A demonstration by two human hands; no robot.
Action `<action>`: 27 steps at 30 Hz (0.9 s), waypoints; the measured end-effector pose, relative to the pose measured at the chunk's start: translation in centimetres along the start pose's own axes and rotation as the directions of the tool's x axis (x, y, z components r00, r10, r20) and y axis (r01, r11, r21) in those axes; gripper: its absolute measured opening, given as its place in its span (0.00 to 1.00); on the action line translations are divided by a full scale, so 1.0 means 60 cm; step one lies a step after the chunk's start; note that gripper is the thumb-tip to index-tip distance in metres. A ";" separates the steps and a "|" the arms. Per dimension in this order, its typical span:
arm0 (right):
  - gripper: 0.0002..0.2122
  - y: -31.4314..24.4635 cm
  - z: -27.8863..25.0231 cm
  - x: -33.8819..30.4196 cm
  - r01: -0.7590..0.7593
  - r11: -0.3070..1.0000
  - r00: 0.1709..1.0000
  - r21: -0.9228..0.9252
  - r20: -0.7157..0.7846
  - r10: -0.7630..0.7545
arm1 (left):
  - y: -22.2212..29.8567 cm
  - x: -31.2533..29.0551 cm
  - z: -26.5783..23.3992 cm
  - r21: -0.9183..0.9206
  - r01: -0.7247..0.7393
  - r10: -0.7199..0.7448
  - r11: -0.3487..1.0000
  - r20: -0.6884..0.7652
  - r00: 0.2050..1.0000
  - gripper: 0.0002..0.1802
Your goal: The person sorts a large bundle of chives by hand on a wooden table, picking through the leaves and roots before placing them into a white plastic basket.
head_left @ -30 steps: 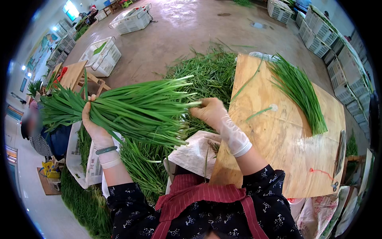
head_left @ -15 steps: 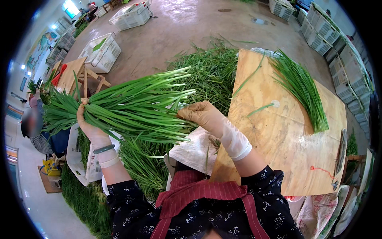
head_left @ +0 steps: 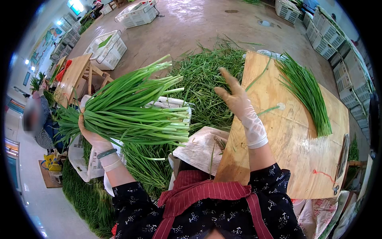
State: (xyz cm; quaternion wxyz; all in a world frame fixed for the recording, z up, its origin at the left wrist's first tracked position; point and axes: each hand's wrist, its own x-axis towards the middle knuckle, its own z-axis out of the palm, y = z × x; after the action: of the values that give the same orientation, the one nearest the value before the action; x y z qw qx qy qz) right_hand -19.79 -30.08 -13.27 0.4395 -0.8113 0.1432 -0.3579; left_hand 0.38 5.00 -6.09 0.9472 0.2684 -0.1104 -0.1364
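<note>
Left of the bench [head_left: 302, 153], left hand [head_left: 88, 129] grips green bunch [head_left: 135, 113]; near its edge, right hand [head_left: 237, 99], fingers wide.

Readable text: none | pale sack [head_left: 321, 213], lower right: shows reddish printing, too creased and blurred to read | colourful wall panel [head_left: 45, 42], upper left: too small to tell any lettering | stacked white crates [head_left: 327, 32], right: any markings too small to read
</note>
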 end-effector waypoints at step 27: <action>0.21 -0.112 0.031 0.063 -0.592 0.583 0.729 0.557 0.679 0.092 | -0.055 -0.030 0.052 0.221 0.057 -0.027 0.974 -0.137 0.990 0.20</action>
State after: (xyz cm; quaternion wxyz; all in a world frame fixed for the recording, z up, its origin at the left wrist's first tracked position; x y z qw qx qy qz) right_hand -16.37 -27.19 -6.71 0.8154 -0.5786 0.0048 -0.0190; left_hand -2.82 1.35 -5.53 0.9130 0.3842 -0.0561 -0.1250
